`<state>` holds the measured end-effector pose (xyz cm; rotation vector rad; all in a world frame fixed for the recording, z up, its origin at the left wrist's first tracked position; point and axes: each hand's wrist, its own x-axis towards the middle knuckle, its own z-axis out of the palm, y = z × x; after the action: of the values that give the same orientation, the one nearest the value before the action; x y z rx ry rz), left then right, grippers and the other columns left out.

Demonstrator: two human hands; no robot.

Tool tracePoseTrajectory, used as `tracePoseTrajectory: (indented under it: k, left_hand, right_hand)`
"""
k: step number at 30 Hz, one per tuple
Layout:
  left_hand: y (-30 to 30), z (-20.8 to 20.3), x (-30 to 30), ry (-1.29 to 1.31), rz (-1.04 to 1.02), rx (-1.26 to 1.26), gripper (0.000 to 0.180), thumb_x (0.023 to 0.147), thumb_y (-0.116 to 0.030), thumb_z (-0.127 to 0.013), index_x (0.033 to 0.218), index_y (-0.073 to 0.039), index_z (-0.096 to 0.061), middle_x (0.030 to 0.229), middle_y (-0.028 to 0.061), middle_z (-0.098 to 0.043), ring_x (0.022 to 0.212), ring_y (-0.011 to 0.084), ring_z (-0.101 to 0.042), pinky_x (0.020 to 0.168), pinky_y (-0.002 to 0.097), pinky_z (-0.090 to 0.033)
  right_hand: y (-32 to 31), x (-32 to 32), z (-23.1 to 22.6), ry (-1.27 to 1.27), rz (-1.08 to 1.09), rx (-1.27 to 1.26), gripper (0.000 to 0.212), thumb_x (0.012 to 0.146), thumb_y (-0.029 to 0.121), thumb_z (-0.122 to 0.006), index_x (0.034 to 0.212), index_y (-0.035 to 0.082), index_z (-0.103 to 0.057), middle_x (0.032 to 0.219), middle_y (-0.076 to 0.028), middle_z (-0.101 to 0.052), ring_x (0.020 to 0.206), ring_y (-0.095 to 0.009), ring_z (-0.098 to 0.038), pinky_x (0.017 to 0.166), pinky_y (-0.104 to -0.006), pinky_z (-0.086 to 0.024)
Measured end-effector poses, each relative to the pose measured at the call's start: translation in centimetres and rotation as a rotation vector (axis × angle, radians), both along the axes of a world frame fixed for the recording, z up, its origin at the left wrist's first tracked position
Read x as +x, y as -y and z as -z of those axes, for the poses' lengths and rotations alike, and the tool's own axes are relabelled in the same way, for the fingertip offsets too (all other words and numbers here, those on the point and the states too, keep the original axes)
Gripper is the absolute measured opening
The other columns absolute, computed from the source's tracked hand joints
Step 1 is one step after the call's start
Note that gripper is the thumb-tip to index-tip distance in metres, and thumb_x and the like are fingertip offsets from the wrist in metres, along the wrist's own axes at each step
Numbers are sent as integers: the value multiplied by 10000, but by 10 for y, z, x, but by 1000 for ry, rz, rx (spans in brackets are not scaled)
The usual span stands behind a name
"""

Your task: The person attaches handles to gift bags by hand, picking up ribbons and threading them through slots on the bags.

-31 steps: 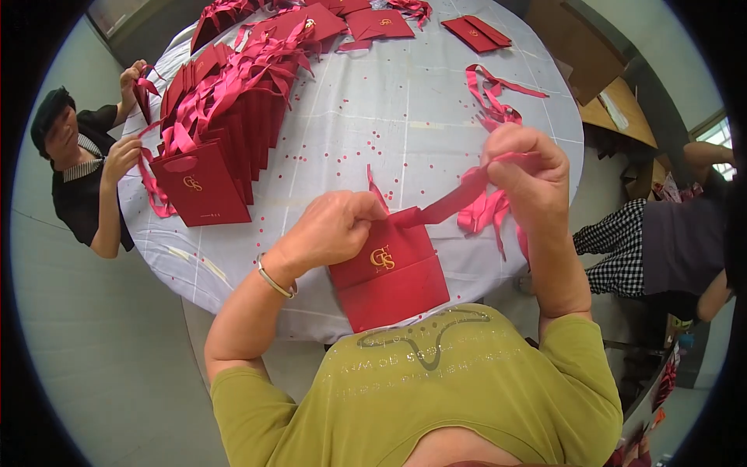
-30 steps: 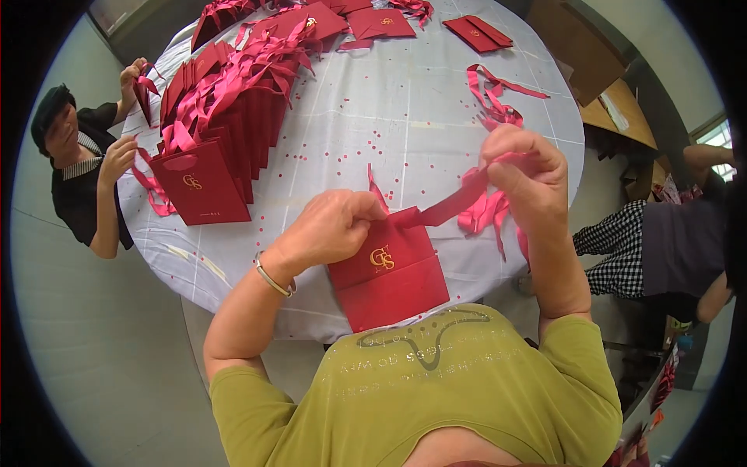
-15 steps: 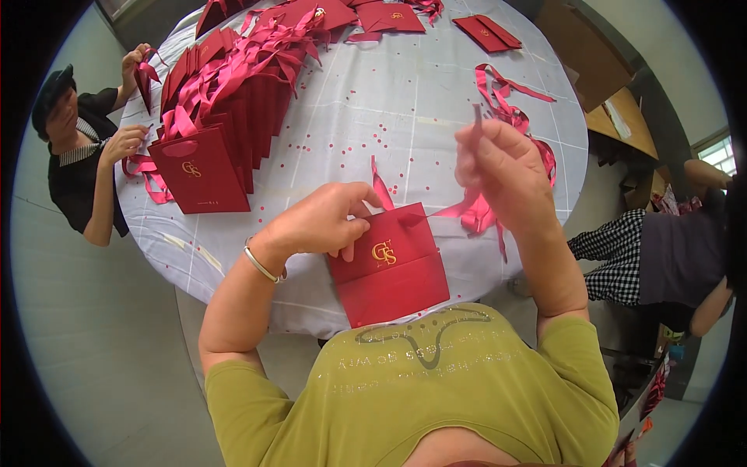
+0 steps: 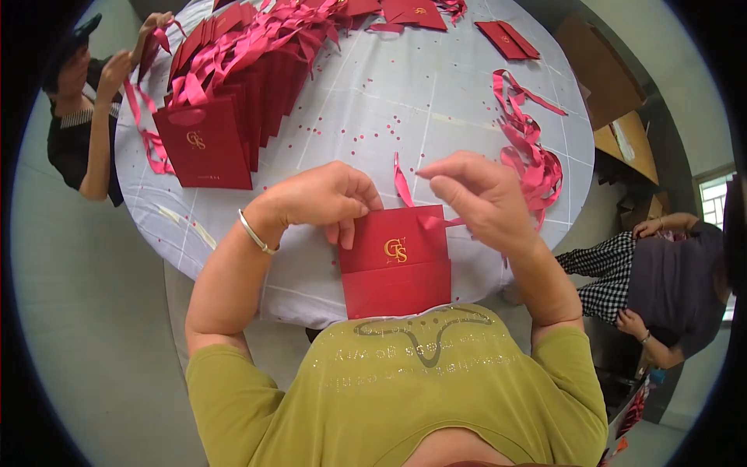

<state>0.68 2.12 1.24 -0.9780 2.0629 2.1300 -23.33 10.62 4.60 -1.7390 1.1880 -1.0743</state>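
A red paper gift bag (image 4: 397,289) with a gold emblem lies folded flat at the table's near edge, in front of my shirt. My left hand (image 4: 331,201) is closed on its upper left corner, fingers bent over the edge. A pink ribbon (image 4: 402,183) sticks up from behind the bag's top edge. Another ribbon (image 4: 433,223) comes out of the bag's upper right and runs behind my right hand (image 4: 484,204). That hand hovers right of the upright ribbon, thumb and forefinger apart with nothing visible between them. Its other fingers are partly hidden.
A long row of red bags (image 4: 204,148) topped with pink ribbons stands at the left. Loose ribbons (image 4: 533,163) lie at the right, and flat bags (image 4: 507,39) at the far side. Red dots dot the white tablecloth (image 4: 366,93). A co-worker (image 4: 82,117) handles ribbon; another person (image 4: 669,272) stands right.
My right hand has come down and left toward the upright ribbon, its thumb and forefinger parting. My left hand stays on the bag. The co-worker at left has raised a hand with ribbon.
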Motion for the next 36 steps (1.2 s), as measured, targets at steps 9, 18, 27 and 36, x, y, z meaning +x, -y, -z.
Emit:
tracePoseTrajectory:
  k: [9, 18, 27, 36]
  left_hand:
    - [9, -4, 9, -97, 98, 109, 296, 900, 8, -513, 1177, 66, -597, 816, 76, -663, 599, 159, -695, 472, 223, -498]
    - [11, 3, 5, 8, 94, 155, 151, 889, -45, -515, 987, 13, -614, 835, 78, -679, 636, 158, -702, 535, 256, -522]
    - [10, 4, 3, 6, 44, 208, 68, 873, -55, -523, 898, -21, -576, 767, 46, -633, 634, 164, -705, 527, 256, -519]
    - [6, 2, 2, 42, -1, 143, 64, 868, -36, -517, 881, -11, -574, 771, 58, -636, 642, 180, -715, 520, 260, -524]
  right_hand:
    - [-5, 19, 25, -119, -63, -143, 133, 791, -6, -735, 920, 9, -709, 803, -100, -680, 698, -152, -647, 615, -271, -510]
    - [-5, 26, 38, -237, -78, -243, 121, 774, -6, -730, 867, 16, -657, 795, -115, -657, 677, -216, -651, 586, -305, -513]
    - [-4, 32, 40, -339, -75, -422, 156, 737, 23, -745, 851, 44, -641, 777, -90, -648, 651, -237, -639, 568, -331, -498]
    - [-3, 41, 44, -585, -97, -668, 164, 719, 70, -762, 795, 66, -617, 763, -59, -624, 631, -212, -601, 543, -329, -452]
